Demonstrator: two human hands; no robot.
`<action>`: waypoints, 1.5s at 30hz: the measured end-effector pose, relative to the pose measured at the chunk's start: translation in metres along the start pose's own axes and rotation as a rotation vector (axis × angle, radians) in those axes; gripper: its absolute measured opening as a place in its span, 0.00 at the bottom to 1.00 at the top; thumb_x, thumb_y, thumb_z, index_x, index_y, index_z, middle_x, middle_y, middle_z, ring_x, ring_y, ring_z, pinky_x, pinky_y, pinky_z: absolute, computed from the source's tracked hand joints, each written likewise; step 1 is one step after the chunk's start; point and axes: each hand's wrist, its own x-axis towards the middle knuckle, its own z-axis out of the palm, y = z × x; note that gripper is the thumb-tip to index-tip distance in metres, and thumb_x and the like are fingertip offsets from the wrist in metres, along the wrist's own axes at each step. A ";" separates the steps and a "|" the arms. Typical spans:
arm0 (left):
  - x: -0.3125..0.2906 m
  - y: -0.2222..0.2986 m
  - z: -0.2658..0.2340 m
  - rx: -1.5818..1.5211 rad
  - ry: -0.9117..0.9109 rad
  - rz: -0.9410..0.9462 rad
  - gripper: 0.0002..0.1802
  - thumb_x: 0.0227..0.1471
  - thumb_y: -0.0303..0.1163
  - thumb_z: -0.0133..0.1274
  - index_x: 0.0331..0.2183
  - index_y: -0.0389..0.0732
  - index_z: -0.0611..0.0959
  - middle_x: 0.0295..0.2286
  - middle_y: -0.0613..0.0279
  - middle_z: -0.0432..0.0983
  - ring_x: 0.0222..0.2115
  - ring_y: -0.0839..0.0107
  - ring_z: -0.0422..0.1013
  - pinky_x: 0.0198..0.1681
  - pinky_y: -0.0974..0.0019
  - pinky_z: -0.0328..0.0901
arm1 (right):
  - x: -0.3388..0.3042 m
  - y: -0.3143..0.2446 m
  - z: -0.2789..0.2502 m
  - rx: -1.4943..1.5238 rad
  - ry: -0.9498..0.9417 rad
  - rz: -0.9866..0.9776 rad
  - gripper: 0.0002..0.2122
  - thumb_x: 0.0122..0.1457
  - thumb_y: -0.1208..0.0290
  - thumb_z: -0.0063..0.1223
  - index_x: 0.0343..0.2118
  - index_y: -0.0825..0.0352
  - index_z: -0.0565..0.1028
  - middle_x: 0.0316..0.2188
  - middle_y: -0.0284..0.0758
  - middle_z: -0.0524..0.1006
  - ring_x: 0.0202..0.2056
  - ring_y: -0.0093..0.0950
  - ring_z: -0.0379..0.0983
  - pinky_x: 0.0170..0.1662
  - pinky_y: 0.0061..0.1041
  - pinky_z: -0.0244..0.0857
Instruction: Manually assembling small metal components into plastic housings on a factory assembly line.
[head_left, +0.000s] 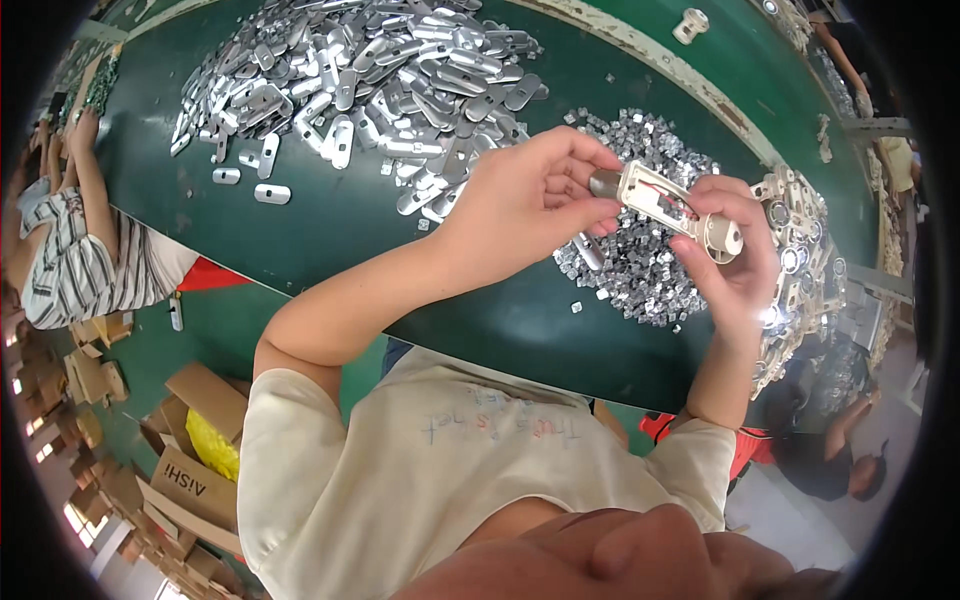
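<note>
With the clock laid on the view, a green table [200, 220] fills the upper half. On it, a wide heap of metal plates [420, 80] lies at 11 o'clock, a heap of pale parts [795, 255] at 3 o'clock, and a heap of small metal pieces [645, 285] at 2 o'clock.

Above this last heap are the 2 hands. The right hand [745, 240] holds, with thumb and fingers, a pale casing [660, 205]; the left hand [520, 195] is narrow around the other end. How hard they press, I cannot tell. If 1 grip slipped, the casing, raised at 2 o'clock, could fall, and small pieces might then enter its open side.

The casing's long axis runs from 10 to 4 o'clock, slightly tilted across the view. Its rounded end [722, 238] points to 4 o'clock, its grey metal end [604, 184] to 10 o'clock, and the open side faces up to the camera.

Smallest is the red wire [654, 186] inside: being uncovered, it could be caught by a fingertip and pulled loose.
</note>
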 end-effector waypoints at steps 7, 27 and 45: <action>-0.007 0.006 0.000 0.029 -0.113 -0.091 0.18 0.46 0.18 0.53 0.41 0.30 0.70 0.34 0.53 0.74 0.34 0.70 0.73 0.38 0.70 0.70 | -0.002 0.000 0.006 -0.153 -0.081 -0.074 0.17 0.41 0.82 0.60 0.37 0.71 0.72 0.35 0.41 0.71 0.35 0.30 0.69 0.38 0.24 0.63; -0.007 -0.017 0.007 0.360 0.052 0.093 0.09 0.51 0.19 0.48 0.37 0.33 0.73 0.31 0.60 0.75 0.30 0.78 0.72 0.31 0.77 0.67 | -0.014 0.007 0.034 0.126 0.047 0.422 0.13 0.46 0.80 0.59 0.35 0.69 0.69 0.31 0.32 0.71 0.31 0.17 0.67 0.32 0.15 0.61; 0.052 -0.012 -0.037 1.365 0.381 0.403 0.23 0.45 0.40 0.56 0.36 0.31 0.70 0.33 0.47 0.68 0.32 0.53 0.69 0.35 0.58 0.65 | 0.126 0.167 -0.054 -0.043 0.219 0.508 0.25 0.45 0.57 0.62 0.37 0.76 0.70 0.24 0.34 0.73 0.23 0.19 0.68 0.30 0.18 0.63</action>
